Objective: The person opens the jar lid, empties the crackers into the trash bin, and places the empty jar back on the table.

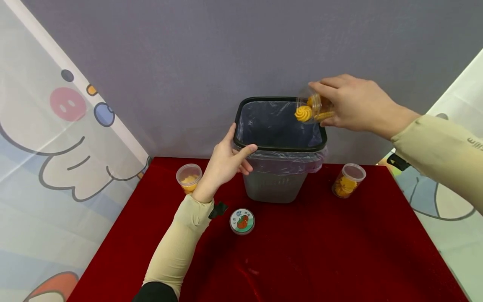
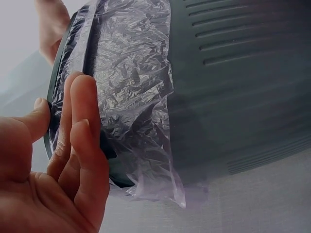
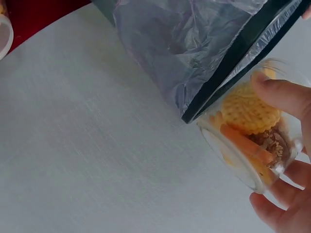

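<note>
A grey trash bin (image 1: 277,184) with a black rim and a clear liner bag (image 2: 141,73) stands at the back of the table. My left hand (image 1: 224,161) pinches its left rim, thumb on top and fingers against the outside. Above the bin's right rim, my right hand (image 1: 351,100) grips a clear plastic jar (image 3: 286,145), tipped on its side with its mouth toward the bin. Inside the jar are a round cracker (image 3: 250,114), an orange stick and brown crumbly bits. A yellow swirl cookie (image 1: 303,113) lies at the jar's mouth.
One open jar of yellow cookies (image 1: 189,178) stands left of the bin, another jar (image 1: 349,180) to its right. A round lid with an orange fruit picture (image 1: 242,221) lies in front on the red tablecloth (image 1: 320,251). A grey wall (image 1: 188,63) rises close behind.
</note>
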A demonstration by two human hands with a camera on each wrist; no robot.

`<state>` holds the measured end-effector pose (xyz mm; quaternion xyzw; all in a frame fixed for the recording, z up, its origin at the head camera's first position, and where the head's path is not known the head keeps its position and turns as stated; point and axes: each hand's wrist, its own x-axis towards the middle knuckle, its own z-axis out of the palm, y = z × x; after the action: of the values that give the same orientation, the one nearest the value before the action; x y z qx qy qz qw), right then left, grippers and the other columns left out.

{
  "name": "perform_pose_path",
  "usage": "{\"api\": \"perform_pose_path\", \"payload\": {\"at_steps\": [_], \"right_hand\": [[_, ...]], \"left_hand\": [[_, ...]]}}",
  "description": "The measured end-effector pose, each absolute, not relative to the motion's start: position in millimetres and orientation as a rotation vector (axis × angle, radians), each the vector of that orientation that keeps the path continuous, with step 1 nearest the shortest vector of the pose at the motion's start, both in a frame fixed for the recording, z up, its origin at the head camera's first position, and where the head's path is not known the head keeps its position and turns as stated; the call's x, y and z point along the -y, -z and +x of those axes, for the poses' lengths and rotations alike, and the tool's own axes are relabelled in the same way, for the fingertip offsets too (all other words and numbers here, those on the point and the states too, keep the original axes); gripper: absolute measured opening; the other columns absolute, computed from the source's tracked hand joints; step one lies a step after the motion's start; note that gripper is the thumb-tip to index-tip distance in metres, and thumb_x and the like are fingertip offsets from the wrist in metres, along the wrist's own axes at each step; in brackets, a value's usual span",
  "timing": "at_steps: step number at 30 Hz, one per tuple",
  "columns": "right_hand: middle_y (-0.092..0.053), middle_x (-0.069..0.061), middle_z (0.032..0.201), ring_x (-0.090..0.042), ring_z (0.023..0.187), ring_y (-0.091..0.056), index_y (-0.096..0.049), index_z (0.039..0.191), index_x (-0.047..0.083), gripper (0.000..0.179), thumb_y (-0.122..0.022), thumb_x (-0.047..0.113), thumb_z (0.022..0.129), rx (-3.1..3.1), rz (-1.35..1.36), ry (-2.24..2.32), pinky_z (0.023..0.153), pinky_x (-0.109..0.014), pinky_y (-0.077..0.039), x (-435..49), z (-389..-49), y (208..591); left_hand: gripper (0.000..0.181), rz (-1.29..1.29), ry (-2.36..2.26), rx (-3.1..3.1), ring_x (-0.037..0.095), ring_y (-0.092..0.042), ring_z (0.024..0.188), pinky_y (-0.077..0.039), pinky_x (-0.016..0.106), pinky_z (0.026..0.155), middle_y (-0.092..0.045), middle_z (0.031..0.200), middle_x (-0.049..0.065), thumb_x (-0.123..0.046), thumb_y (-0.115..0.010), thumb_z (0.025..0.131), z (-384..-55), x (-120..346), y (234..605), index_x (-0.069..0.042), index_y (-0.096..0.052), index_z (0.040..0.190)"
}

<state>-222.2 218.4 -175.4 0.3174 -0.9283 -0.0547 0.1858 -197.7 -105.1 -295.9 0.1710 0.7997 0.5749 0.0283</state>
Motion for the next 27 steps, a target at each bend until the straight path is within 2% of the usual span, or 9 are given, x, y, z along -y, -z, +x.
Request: {"api": "perform_pose_path", "payload": {"at_steps": [5,14,20,27], "right_hand": [[-0.056,-0.026,0.131,-0.047,0.118,-0.052,-0.050,0.144,0.002,0.094,-0.094,0.019,0.063,2.472,0.985,0.193,0.088,-0.064,-0.047,-217.2,-220.6,178.3],[-0.056,-0.026,0.132,-0.046,0.117,-0.052,-0.049,0.144,0.002,0.095,-0.095,0.017,0.063,2.464,1.001,0.170,0.091,-0.064,-0.046,-215.8,-219.1,180.8],[-0.057,-0.025,0.130,-0.046,0.117,-0.053,-0.052,0.142,0.002,0.091,-0.094,0.014,0.062,2.406,1.043,0.176,0.092,-0.064,-0.046,-216.1,-220.1,183.9],[-0.056,-0.027,0.132,-0.045,0.120,-0.051,-0.052,0.141,0.004,0.093,-0.096,0.013,0.059,2.343,1.075,0.266,0.097,-0.061,-0.044,-214.8,-220.5,185.8]], "left_hand": [[0.103,0.534,-1.769,-2.479,0.041,-0.068,0.062,-0.055,0.039,0.053,-0.070,0.068,0.010,-0.056,-0.069,0.088,-198.3,104.7,296.3,-0.024,-0.005,0.162],[0.101,0.535,-1.759,-2.495,0.041,-0.068,0.063,-0.056,0.041,0.055,-0.070,0.068,0.009,-0.055,-0.069,0.089,-198.3,105.1,297.4,-0.022,-0.005,0.162],[0.101,0.533,-1.760,-2.492,0.036,-0.069,0.061,-0.058,0.041,0.059,-0.070,0.068,0.009,-0.056,-0.068,0.089,-198.9,105.7,298.3,-0.023,-0.005,0.162],[0.102,0.539,-1.752,-2.502,0.032,-0.069,0.058,-0.058,0.041,0.061,-0.070,0.068,0.009,-0.056,-0.068,0.089,-200.2,106.0,299.1,-0.022,-0.006,0.162]]}}
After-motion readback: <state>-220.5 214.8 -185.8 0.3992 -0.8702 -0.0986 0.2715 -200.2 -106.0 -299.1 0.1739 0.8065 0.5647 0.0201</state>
